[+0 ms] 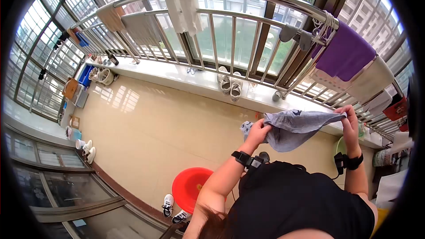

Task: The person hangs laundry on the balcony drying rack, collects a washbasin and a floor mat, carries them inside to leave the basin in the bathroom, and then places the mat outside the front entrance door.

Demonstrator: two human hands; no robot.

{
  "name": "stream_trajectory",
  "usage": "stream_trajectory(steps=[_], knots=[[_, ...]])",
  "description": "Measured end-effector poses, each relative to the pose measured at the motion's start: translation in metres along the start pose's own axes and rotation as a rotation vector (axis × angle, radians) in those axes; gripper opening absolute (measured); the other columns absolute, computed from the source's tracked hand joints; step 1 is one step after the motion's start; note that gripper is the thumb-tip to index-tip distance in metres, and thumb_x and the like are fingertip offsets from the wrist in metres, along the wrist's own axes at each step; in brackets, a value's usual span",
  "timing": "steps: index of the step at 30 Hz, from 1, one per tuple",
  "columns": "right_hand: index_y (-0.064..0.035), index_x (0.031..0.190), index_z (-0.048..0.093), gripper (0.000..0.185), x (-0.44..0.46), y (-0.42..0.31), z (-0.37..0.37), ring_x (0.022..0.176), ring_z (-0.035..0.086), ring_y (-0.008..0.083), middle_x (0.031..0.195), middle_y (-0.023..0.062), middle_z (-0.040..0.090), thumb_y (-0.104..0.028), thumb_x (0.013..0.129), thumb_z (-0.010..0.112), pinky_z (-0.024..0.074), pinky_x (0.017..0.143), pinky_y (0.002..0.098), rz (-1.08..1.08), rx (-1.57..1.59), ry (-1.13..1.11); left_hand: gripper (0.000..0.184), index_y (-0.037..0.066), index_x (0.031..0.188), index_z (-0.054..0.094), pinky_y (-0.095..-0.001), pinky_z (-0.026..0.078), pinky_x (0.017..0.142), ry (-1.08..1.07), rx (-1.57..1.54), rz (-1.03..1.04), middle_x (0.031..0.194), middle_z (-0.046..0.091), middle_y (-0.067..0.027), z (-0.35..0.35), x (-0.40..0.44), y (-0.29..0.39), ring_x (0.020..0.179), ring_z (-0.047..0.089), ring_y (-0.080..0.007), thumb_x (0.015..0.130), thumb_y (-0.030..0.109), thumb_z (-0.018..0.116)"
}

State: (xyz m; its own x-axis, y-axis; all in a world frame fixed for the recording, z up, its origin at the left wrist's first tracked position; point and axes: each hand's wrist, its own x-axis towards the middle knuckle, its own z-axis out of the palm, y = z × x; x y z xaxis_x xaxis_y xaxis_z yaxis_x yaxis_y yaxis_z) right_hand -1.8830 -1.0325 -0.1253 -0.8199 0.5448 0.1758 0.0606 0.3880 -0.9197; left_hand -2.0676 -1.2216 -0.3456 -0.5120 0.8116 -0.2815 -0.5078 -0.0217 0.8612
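Note:
A grey cloth (294,128) with some dark print is stretched between my two hands in front of my body; whether it is a garment I cannot tell. My left hand (256,133) is closed on its left part, and a patterned end hangs out beyond the fingers. At the opposite corner, my right hand (350,121) pinches the cloth between thumb and fingers. The middle of the cloth sags in loose folds. Behind it runs the metal railing (261,11), apart from the cloth.
Along the railing hang a purple towel (347,53), a white cloth (179,9) and a grey towel (141,28). Worn sneakers (229,84) stand on the ledge. A red basin (191,188) sits on the floor near white shoes (168,204). A green basin (340,148) is by my right arm.

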Motion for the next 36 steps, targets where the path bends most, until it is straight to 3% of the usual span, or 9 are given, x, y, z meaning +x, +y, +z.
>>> stream_trajectory(steps=[3,11,22,26,28,29,32,33,36], knots=[[-0.0039,0.090,0.045,0.005,-0.009,0.019,-0.025,0.078,0.051,0.0082,0.085,0.0036,0.054,-0.004,0.085,0.042,0.0408,0.072,0.0216,0.074,0.065,0.125,0.023,0.001,0.105,0.054,-0.0232,0.048,0.067,0.003,-0.320,0.003,0.091,0.060,-0.0038,0.002,0.020,0.049,0.077,0.058,-0.0104,0.083,0.003,0.047],[-0.0077,0.088,0.049,0.008,-0.021,0.026,-0.079,0.061,0.055,0.0098,0.075,0.0016,0.057,-0.013,0.089,0.043,0.0404,0.050,0.0205,0.144,0.511,0.556,0.018,-0.003,0.097,0.054,-0.0270,0.049,0.072,-0.166,-0.205,0.043,0.089,0.061,-0.0083,0.055,0.038,0.226,0.080,0.060,-0.0159,0.083,0.004,0.044],[-0.0080,0.088,0.050,0.007,-0.012,0.019,-0.127,0.054,0.049,0.0068,0.069,-0.0009,0.052,-0.009,0.084,0.044,0.0376,0.047,0.0187,0.136,0.426,0.553,0.021,-0.004,0.098,0.054,-0.0293,0.048,0.077,-0.254,-0.163,0.032,0.091,0.061,-0.0100,0.091,0.044,0.261,0.082,0.059,-0.0175,0.089,0.012,0.043],[-0.0059,0.098,0.051,0.022,-0.009,0.017,-0.133,0.071,0.045,0.0077,0.083,0.0002,0.048,-0.009,0.077,0.051,0.0411,0.061,0.0220,0.115,0.199,0.379,0.022,-0.004,0.103,0.054,-0.0279,0.048,0.076,-0.265,-0.111,0.033,0.095,0.061,-0.0100,0.097,0.041,0.261,0.084,0.060,-0.0170,0.088,0.010,0.046],[-0.0054,0.100,0.050,0.031,-0.009,0.001,-0.123,0.072,0.047,0.0127,0.086,0.0043,0.049,-0.015,0.071,0.059,0.0406,0.064,0.0259,0.082,-0.468,0.267,0.023,-0.004,0.104,0.054,-0.0270,0.048,0.075,-0.262,-0.100,0.032,0.095,0.061,-0.0095,0.102,0.042,0.260,0.084,0.060,-0.0164,0.087,0.010,0.048],[-0.0041,0.092,0.055,0.033,-0.007,-0.001,-0.114,0.071,0.051,0.0201,0.081,0.0086,0.053,-0.021,0.066,0.065,0.0397,0.066,0.0309,0.015,-0.540,0.356,0.023,-0.003,0.105,0.054,-0.0261,0.048,0.075,-0.261,-0.088,0.033,0.095,0.061,-0.0090,0.105,0.041,0.260,0.084,0.060,-0.0158,0.086,0.010,0.050],[-0.0024,0.074,0.058,0.025,-0.001,0.019,-0.113,0.061,0.051,0.0250,0.061,0.0105,0.050,-0.023,0.065,0.069,0.0389,0.064,0.0329,-0.057,-0.859,0.306,0.027,-0.003,0.107,0.054,-0.0250,0.047,0.076,-0.352,0.124,0.087,0.095,0.061,-0.0081,0.119,0.031,0.261,0.085,0.059,-0.0146,0.084,0.011,0.054],[-0.0006,0.062,0.058,0.028,0.001,0.018,-0.109,0.057,0.050,0.0303,0.052,0.0131,0.050,-0.026,0.071,0.065,0.0380,0.062,0.0361,-0.051,-0.912,0.311,0.027,-0.003,0.107,0.054,-0.0250,0.047,0.076,-0.352,0.125,0.087,0.095,0.061,-0.0081,0.124,0.029,0.260,0.085,0.059,-0.0146,0.084,0.011,0.054],[0.0003,0.064,0.059,0.030,0.003,0.019,-0.112,0.056,0.049,0.0288,0.051,0.0130,0.049,-0.025,0.079,0.058,0.0374,0.061,0.0345,-0.012,-0.842,0.244,0.036,-0.001,0.110,0.054,-0.0249,0.046,0.076,-0.307,0.477,0.201,0.093,0.062,-0.0083,0.130,0.028,0.254,0.086,0.059,-0.0139,0.078,0.012,0.061]])
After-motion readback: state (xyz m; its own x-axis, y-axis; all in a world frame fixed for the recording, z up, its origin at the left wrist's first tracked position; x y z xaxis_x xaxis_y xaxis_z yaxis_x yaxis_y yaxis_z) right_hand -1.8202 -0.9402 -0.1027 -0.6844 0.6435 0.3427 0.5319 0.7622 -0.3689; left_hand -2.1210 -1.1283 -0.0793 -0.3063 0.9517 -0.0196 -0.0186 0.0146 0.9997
